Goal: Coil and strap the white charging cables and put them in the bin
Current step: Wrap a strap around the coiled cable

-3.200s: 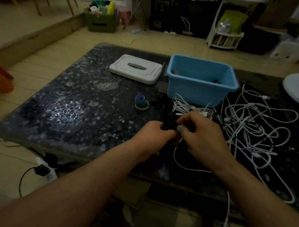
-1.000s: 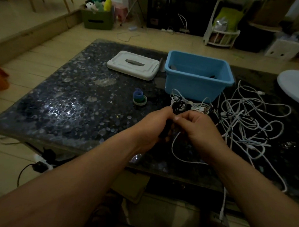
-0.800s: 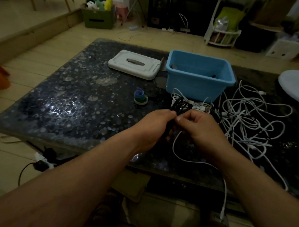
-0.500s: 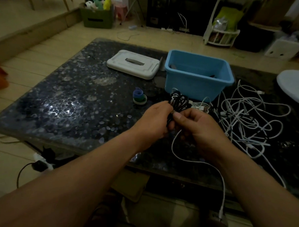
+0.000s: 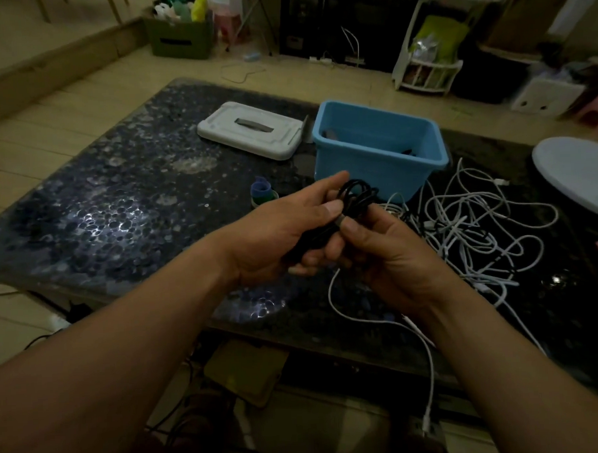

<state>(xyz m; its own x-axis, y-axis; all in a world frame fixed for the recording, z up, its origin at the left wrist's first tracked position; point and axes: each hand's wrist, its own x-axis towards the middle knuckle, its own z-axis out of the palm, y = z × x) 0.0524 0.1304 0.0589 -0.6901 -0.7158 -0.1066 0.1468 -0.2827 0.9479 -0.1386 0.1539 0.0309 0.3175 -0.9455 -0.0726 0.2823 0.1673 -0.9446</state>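
Observation:
My left hand (image 5: 287, 233) grips a coiled black cable (image 5: 356, 198) above the dark table, just in front of the blue bin (image 5: 380, 154). My right hand (image 5: 391, 256) pinches the same black coil at its middle, where a grey strap or plug shows. A tangle of loose white charging cables (image 5: 472, 232) lies on the table to the right of my hands. One white cable (image 5: 422, 344) trails from under my right hand over the table's front edge. A small roll of blue and green straps (image 5: 262, 193) sits left of the bin.
The bin's white lid (image 5: 252, 130) lies flat behind the strap roll. A white round object (image 5: 576, 173) sits at the table's right edge. The speckled dark table (image 5: 119, 217) stretches to the left. A green box (image 5: 181, 36) and a white rack (image 5: 428, 70) stand on the floor beyond.
Both hands have lifted the black coil up off the table and closer to the bin. My left palm has turned upward, showing the coil's loops above my fingers.

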